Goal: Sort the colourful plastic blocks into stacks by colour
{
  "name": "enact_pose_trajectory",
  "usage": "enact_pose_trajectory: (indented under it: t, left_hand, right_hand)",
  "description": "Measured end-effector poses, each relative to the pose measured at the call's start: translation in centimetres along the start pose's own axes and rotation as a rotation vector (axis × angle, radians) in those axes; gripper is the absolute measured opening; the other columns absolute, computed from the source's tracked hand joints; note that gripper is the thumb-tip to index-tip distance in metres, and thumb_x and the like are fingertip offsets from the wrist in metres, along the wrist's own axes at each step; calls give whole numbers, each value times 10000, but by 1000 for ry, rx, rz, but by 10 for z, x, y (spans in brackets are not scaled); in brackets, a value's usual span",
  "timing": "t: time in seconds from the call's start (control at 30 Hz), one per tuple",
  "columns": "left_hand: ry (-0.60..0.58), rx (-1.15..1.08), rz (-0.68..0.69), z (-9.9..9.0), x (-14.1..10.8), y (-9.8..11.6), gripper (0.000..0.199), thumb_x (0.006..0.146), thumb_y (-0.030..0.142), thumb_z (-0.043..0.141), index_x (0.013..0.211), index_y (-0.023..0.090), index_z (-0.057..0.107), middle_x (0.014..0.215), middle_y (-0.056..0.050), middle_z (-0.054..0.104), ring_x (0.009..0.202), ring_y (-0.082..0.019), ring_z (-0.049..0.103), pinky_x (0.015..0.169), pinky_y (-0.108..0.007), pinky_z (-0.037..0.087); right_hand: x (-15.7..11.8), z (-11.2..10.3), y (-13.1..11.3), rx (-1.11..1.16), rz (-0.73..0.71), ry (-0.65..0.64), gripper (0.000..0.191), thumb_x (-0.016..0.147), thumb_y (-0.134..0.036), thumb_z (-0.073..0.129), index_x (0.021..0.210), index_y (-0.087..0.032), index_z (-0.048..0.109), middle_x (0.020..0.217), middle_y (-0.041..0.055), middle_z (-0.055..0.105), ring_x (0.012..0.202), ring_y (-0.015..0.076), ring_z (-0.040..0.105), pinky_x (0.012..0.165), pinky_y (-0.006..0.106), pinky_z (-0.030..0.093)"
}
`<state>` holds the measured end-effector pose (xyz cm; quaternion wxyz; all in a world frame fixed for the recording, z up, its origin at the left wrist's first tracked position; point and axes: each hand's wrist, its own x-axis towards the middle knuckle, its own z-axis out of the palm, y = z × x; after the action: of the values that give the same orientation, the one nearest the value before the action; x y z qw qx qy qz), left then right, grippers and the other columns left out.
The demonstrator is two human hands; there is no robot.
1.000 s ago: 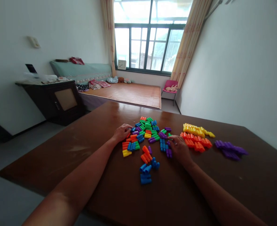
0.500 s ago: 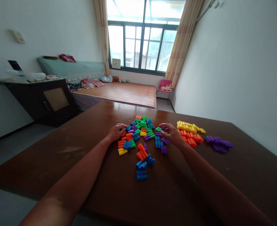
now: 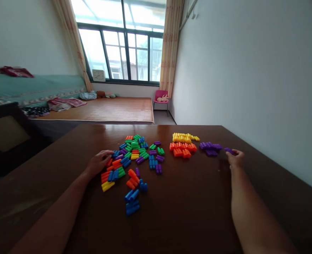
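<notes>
My right hand [image 3: 236, 158] is closed on a purple piece [image 3: 229, 150], just right of a group of purple pieces [image 3: 211, 148]. My left hand [image 3: 101, 161] rests at the left edge of a mixed pile of plastic pieces [image 3: 134, 145], its fingers touching or beside a blue piece [image 3: 116, 154]; whether it grips that piece is unclear. Orange pieces [image 3: 182, 148] lie in rows in front of the yellow pieces [image 3: 184, 137], right of the pile. Nearer the front are an orange cluster [image 3: 133, 179] and blue pieces [image 3: 132, 208].
The brown table [image 3: 187, 204] carries all the pieces. Behind it are a low bed [image 3: 118, 108] with cloths, a pink chair [image 3: 161, 95] with a stuffed toy, and a window. A dark cabinet [image 3: 7, 134] stands at the left, and a white wall on the right.
My right hand has moved from the mixed pile to the far right, beyond the purple group, with a purple piece in it. The view has turned right; my left hand stays by the pile.
</notes>
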<state>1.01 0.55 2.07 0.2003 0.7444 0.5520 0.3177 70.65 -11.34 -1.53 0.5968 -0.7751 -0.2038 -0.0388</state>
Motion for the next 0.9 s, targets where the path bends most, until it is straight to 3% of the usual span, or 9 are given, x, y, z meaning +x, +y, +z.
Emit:
enact_pose_trajectory:
  t: [0.1,0.2,0.4,0.53,0.6,0.67,0.73,0.83,0.9]
  left_hand:
    - [4,-4,-25,-1,2,-1,469,714,594,527,979,262,725,1159,-39,681,1094,-260,602,981,-326,450]
    - [12,-12,-26,-1,4,-3,472,687,608,548,955,266,733,1146,-44,691,1081,-267,613,963,-319,467]
    - [19,0,11,-3,4,-3,447,704,579,548,953,256,730,1115,-43,702,1036,-252,639,919,-312,493]
    - [20,39,37,-2,2,1,449,737,556,513,968,235,728,1105,-47,700,1019,-234,641,899,-302,494]
    - [31,54,35,1,1,1,440,748,540,507,970,229,726,1087,-47,702,982,-222,645,872,-294,499]
    - [53,79,20,3,1,2,424,759,517,507,978,226,725,1051,-47,702,909,-205,651,824,-283,506]
    - [51,121,16,5,1,3,417,778,498,503,1009,228,721,1004,-44,696,843,-187,645,775,-271,503]
    - [13,190,14,6,1,9,410,808,464,497,1079,235,702,916,-29,679,790,-172,628,722,-260,489]
    - [-2,214,-3,7,0,14,391,823,437,498,1092,235,698,902,-27,675,799,-171,624,715,-257,483]
  right_hand:
    - [4,0,14,-176,-32,-81,348,534,-338,729,812,-166,610,766,79,675,699,234,637,665,363,522]
    - [-1,4,6,-308,-105,-163,304,531,-341,736,758,-183,609,757,75,679,722,241,636,726,381,508]
    - [-14,3,-10,-331,-133,-279,205,657,-361,647,743,-177,630,747,81,684,698,223,628,710,356,489]
    - [-21,0,-22,-288,-195,-178,251,746,-295,527,896,-128,640,847,127,679,721,219,614,705,358,486]
    - [-32,3,-41,-227,-308,-90,333,804,-308,462,1021,-106,614,971,160,664,769,220,606,728,367,484]
    - [-55,10,-68,-151,-479,-96,364,851,-335,425,1086,-117,597,1043,159,647,791,211,598,755,363,483]
    - [-92,20,-100,-78,-654,-261,345,883,-355,423,1086,-149,610,1045,134,652,787,197,599,776,347,484]
    - [-165,36,-136,-5,-887,-749,259,897,-319,464,1028,-188,645,1023,95,669,819,187,613,803,325,487]
    - [-211,47,-148,-27,-1008,-1014,209,892,-286,506,999,-194,660,1022,85,672,880,194,616,835,323,480]
